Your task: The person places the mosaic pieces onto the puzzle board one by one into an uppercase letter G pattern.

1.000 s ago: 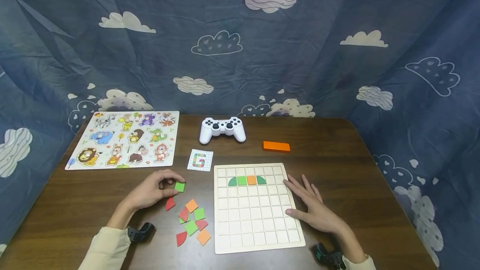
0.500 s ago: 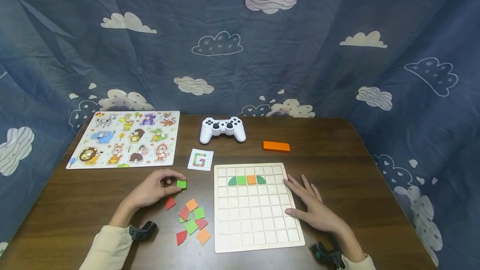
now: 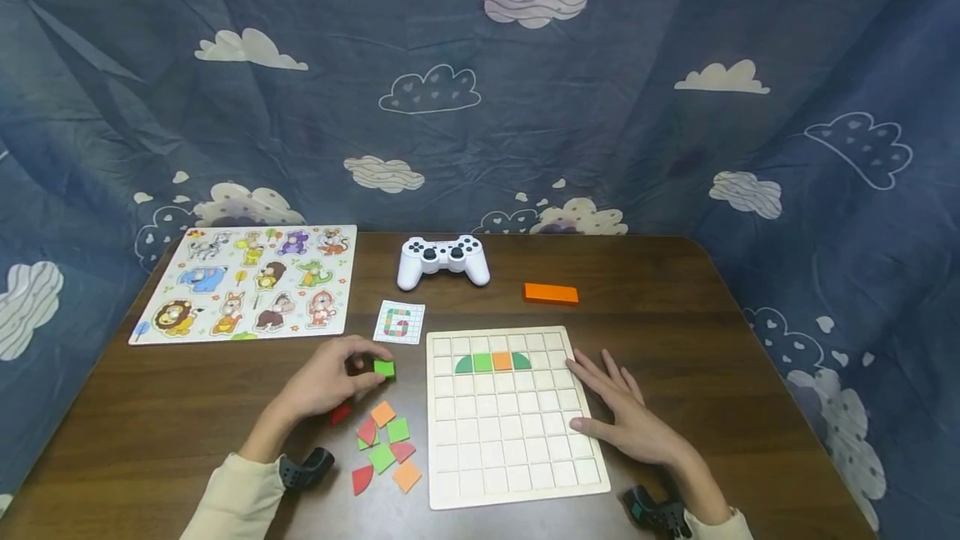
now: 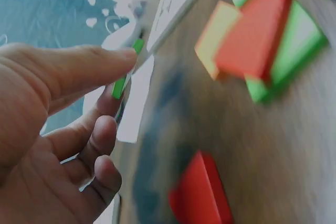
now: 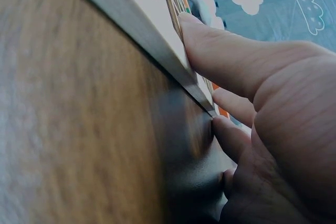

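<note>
My left hand pinches a light green square tile between thumb and fingertips, just left of the wooden grid board. In the left wrist view the tile stands edge-on behind the thumb. My right hand lies at the board's right side, fingers fairly straight, thumb on the rim. The board's second row bears a dark green quarter-round, a light green square, an orange square and another dark green quarter-round. Several loose red, orange and green tiles lie below my left hand.
A pattern card with a coloured G-like figure lies behind the board's left corner. Farther back are a white game controller and an orange block. An animal puzzle board covers the back left, before a blue cloud-printed curtain.
My left hand has moved right with the green square tile, toward the board's left edge. The right hand stays at the board's right side.
</note>
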Demonstrator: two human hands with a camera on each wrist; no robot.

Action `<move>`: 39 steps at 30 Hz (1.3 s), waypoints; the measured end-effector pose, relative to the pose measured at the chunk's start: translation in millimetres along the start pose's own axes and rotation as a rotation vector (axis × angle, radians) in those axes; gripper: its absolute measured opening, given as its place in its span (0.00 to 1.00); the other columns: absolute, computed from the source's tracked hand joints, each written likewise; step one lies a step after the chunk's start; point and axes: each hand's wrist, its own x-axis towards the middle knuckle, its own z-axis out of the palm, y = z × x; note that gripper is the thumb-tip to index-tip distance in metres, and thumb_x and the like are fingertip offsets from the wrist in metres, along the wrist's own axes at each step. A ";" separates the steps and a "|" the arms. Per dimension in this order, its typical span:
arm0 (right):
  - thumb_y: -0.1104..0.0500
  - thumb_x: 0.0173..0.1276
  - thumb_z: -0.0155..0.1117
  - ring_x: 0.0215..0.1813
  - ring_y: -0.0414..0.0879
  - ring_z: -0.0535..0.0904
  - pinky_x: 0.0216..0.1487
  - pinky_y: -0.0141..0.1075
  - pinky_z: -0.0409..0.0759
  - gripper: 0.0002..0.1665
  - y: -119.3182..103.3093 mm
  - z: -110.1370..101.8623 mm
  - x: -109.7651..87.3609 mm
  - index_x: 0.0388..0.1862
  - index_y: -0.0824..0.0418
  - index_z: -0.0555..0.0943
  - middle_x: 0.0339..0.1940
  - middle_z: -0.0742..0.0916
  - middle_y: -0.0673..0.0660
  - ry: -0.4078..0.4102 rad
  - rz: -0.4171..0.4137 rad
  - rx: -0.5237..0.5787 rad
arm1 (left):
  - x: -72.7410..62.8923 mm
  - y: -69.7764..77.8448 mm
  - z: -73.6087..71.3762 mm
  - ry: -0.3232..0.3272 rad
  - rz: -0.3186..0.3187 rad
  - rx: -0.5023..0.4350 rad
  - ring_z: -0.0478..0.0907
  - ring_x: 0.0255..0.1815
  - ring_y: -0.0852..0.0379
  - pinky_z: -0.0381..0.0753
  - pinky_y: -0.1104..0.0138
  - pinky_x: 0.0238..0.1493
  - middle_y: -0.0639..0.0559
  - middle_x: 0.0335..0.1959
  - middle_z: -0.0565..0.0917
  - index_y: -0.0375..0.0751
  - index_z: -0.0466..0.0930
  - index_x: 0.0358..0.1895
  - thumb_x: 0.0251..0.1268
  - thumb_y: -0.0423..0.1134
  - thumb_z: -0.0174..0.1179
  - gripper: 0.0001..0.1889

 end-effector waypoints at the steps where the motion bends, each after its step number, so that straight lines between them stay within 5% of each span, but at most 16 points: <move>1: 0.45 0.66 0.69 0.79 0.76 0.33 0.67 0.74 0.29 0.48 0.1 -0.1 -0.1 0.80 0.54 0.60 0.82 0.57 0.66 0.002 -0.001 0.000 | 1.2 3.4 1.8 0.008 0.004 0.002 0.73 0.36 0.57 0.73 0.68 0.37 0.51 0.38 0.84 0.42 0.87 0.44 0.59 0.33 0.70 0.10; 21: 0.46 0.67 0.68 0.79 0.76 0.32 0.67 0.75 0.28 0.47 -0.5 0.6 0.1 0.80 0.55 0.60 0.82 0.56 0.67 0.002 -0.016 0.011 | 25.2 40.2 39.9 0.028 0.104 -0.031 0.76 0.37 0.57 0.75 0.66 0.43 0.55 0.40 0.86 0.46 0.89 0.39 0.53 0.32 0.74 0.10; 29: 0.47 0.66 0.69 0.79 0.77 0.32 0.67 0.75 0.28 0.47 0.2 -0.2 -0.7 0.79 0.55 0.60 0.82 0.56 0.67 0.005 -0.024 0.015 | 30.6 44.2 58.2 0.017 0.125 -0.024 0.73 0.32 0.57 0.72 0.63 0.44 0.56 0.35 0.84 0.45 0.89 0.39 0.52 0.32 0.74 0.10; 39: 0.48 0.66 0.69 0.79 0.77 0.33 0.67 0.75 0.29 0.47 0.0 0.2 -1.0 0.79 0.55 0.60 0.82 0.57 0.67 0.008 -0.037 0.016 | 33.5 42.3 72.0 0.006 0.136 -0.026 0.75 0.32 0.54 0.70 0.71 0.35 0.53 0.38 0.86 0.42 0.90 0.38 0.53 0.31 0.73 0.09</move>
